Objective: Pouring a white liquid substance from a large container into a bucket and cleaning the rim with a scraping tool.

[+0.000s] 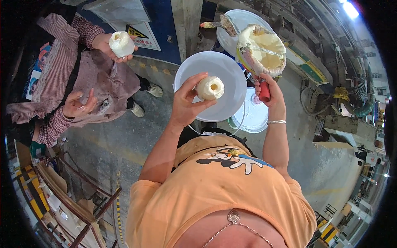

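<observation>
My left hand (187, 101) grips a rounded, cream-white piece (210, 88) with a hole in its end, fingers and thumb on its sides. It is held over a white bucket (192, 68) with a wire handle. My right hand (271, 93) is wrapped round a red handle (264, 91). Just beyond that hand is a pot (262, 49) crusted with cream-coloured paste, to which the handle seems to belong; the joint is partly hidden by my fingers. At the left, a co-worker's hand (111, 47) holds a similar white piece (121, 44) with a hole.
Behind the pot stands a white-lidded bucket (227, 39), with a paste-caked brush or spatula (227, 25) across its edge. Another white lid (253, 113) lies below the pot. The co-worker wears a pinkish apron (103, 87). A metal-framed rack (74, 198) stands at lower left, machinery (351, 95) at right.
</observation>
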A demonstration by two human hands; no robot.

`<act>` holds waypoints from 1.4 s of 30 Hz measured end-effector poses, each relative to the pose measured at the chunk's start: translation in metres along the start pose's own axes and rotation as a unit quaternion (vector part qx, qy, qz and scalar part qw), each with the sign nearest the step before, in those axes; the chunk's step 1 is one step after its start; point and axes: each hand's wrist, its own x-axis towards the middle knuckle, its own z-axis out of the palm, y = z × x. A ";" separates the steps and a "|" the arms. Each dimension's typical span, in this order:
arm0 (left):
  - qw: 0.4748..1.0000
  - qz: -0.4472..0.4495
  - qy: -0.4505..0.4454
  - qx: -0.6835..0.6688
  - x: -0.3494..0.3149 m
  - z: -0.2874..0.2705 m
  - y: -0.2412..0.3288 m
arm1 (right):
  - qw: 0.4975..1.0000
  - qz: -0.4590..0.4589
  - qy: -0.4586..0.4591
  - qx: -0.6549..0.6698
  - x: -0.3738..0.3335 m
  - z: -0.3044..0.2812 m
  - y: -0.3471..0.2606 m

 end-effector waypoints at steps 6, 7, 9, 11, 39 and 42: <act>0.999 -0.038 0.001 -0.032 -0.002 0.000 0.006 | 1.000 -0.006 0.000 -0.009 0.000 0.000 -0.001; 0.999 -0.034 -0.002 -0.033 -0.002 0.000 0.007 | 1.000 -0.005 0.000 -0.009 0.001 -0.001 -0.001; 0.999 -0.030 -0.004 -0.034 -0.002 -0.001 0.008 | 1.000 -0.003 0.000 -0.009 0.001 -0.002 -0.001; 1.000 -0.001 -0.012 -0.022 -0.003 -0.001 0.008 | 1.000 0.003 -0.008 -0.009 0.001 -0.001 -0.001; 0.988 -0.135 0.025 -0.075 0.015 -0.014 -0.006 | 1.000 -0.014 -0.007 -0.011 0.003 -0.003 0.000; 0.985 -0.119 0.025 -0.121 0.015 -0.013 -0.007 | 1.000 -0.021 -0.012 -0.019 0.002 -0.003 0.000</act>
